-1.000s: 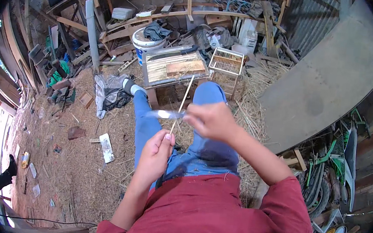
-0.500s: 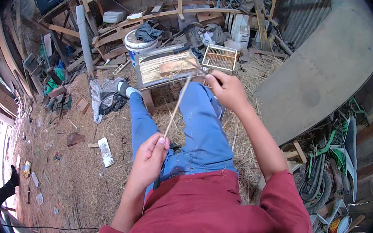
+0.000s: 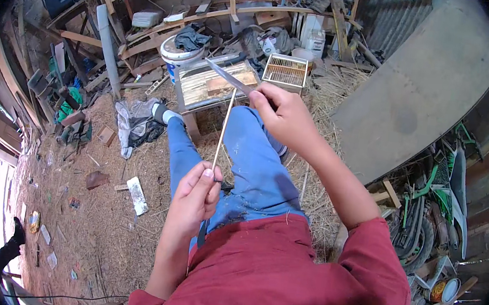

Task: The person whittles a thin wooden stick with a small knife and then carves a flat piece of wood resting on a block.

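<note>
My left hand (image 3: 197,190) is closed around the lower end of a thin pale wooden stick (image 3: 224,128), which points up and away above my left thigh. A dark strip (image 3: 202,232) shows just below that hand; what it is I cannot make out. In my right hand (image 3: 281,113) is a knife (image 3: 228,79), its long blade pointing up to the left. The blade lies close to the stick's upper tip; whether they touch I cannot tell. Beyond the knife, a low table (image 3: 184,110) bears many thin pale sticks (image 3: 196,91) and a flat brown wood block (image 3: 219,85).
A small slatted wooden cage (image 3: 286,72) stands right of the table, a white bucket (image 3: 177,57) behind it. A big leaning panel (image 3: 423,94) and a green-and-white motorbike (image 3: 430,202) flank my right. Crumpled plastic (image 3: 134,126) lies on the straw-strewn floor.
The knife has swung so its blade now shows broadly, up to the left over the table. My left hand has risen slightly, and the stick stands a little more upright.
</note>
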